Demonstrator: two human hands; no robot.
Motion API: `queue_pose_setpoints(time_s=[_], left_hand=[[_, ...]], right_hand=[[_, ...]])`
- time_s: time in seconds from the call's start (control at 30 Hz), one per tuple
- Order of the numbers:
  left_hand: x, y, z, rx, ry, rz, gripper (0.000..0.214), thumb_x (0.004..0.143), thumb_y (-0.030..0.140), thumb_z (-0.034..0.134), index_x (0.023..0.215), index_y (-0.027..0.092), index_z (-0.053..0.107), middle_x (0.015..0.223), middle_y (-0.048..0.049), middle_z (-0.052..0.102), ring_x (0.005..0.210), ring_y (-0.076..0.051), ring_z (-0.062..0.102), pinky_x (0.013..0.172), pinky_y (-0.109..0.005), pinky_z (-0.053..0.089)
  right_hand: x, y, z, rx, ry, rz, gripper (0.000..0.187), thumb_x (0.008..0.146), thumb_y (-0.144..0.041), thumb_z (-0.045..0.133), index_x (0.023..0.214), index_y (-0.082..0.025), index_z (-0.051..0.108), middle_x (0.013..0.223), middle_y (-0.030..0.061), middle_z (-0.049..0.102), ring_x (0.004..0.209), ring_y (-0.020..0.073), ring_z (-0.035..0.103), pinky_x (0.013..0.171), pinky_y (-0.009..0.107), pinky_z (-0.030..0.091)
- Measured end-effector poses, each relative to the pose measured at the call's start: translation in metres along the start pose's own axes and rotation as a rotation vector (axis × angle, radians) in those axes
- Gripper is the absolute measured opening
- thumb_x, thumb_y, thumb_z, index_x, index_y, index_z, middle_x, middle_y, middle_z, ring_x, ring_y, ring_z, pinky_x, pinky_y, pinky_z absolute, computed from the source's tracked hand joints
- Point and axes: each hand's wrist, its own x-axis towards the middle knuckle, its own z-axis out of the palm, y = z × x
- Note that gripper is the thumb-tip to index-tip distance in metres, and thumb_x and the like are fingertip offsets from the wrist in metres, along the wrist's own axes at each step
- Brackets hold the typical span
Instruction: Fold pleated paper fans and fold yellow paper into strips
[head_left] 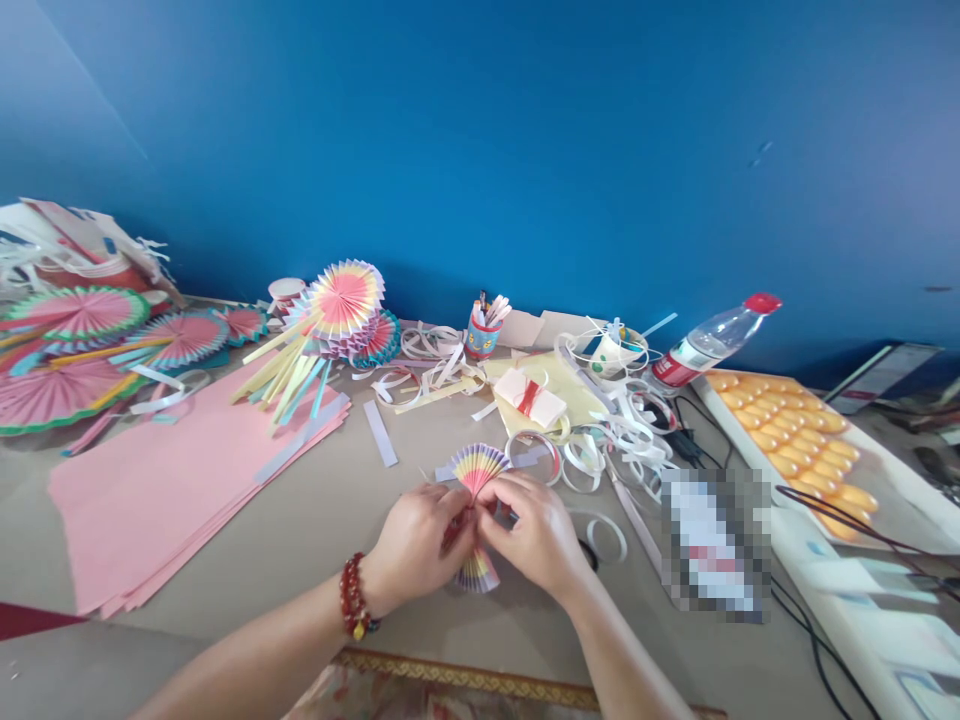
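Observation:
Over the front middle of the table, my left hand (424, 540) and my right hand (529, 525) meet at the waist of a pleated paper fan (480, 467). Its pink, yellow and lilac folds spread out above and below my fingers. My left hand, with a red bead bracelet (352, 597) at the wrist, is closed around the fan's middle. The right thumb and fingers pinch at the same spot. My fingers hide the fan's centre, so I cannot make out any small piece there. Behind the fan lies a lilac paper strip (380, 434).
Pink sheets (195, 480) lie stacked at left, near finished paper fans (346, 300). Curled white strips (585, 462) and a banded pale bundle (529, 397) lie behind my hands. A pen cup (484, 335), a red-capped bottle (712, 340) and cables (806, 620) are farther back and right.

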Motion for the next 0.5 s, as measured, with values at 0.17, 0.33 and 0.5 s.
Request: queue_pose_setpoints(time_s=[0.17, 0.33, 0.5], left_hand=[[0.003, 0.001, -0.007, -0.251, -0.019, -0.144, 0.017, 0.089, 0.019, 0.046, 0.072, 0.019, 0.048, 0.064, 0.003, 0.051, 0.059, -0.012, 0.046, 0.057, -0.023, 0.032], [0.008, 0.0, -0.012, -0.507, -0.032, -0.226, 0.018, 0.088, 0.023, 0.048, 0.072, 0.017, 0.053, 0.064, 0.0035, 0.047, 0.06, -0.011, 0.043, 0.058, -0.022, 0.032], [0.009, -0.003, -0.013, -0.92, -0.147, -0.385, 0.027, 0.086, 0.039, 0.055, 0.084, 0.013, 0.063, 0.063, 0.0031, 0.047, 0.053, -0.008, 0.04, 0.049, -0.02, 0.029]], right_hand=[[0.0, -0.001, -0.006, 0.072, 0.025, 0.044, 0.014, 0.076, -0.008, 0.054, 0.071, -0.021, 0.053, 0.071, -0.0022, 0.058, 0.065, 0.0132, 0.05, 0.064, 0.025, 0.037], [0.0, 0.008, -0.019, 0.373, -0.004, 0.187, 0.01, 0.076, -0.015, 0.055, 0.069, -0.021, 0.051, 0.065, -0.0034, 0.051, 0.059, 0.0124, 0.046, 0.057, 0.024, 0.036], [0.003, 0.028, -0.035, 0.81, 0.125, 0.297, 0.009, 0.073, -0.023, 0.055, 0.066, -0.021, 0.05, 0.061, -0.0034, 0.044, 0.055, 0.0126, 0.04, 0.052, 0.025, 0.034]])
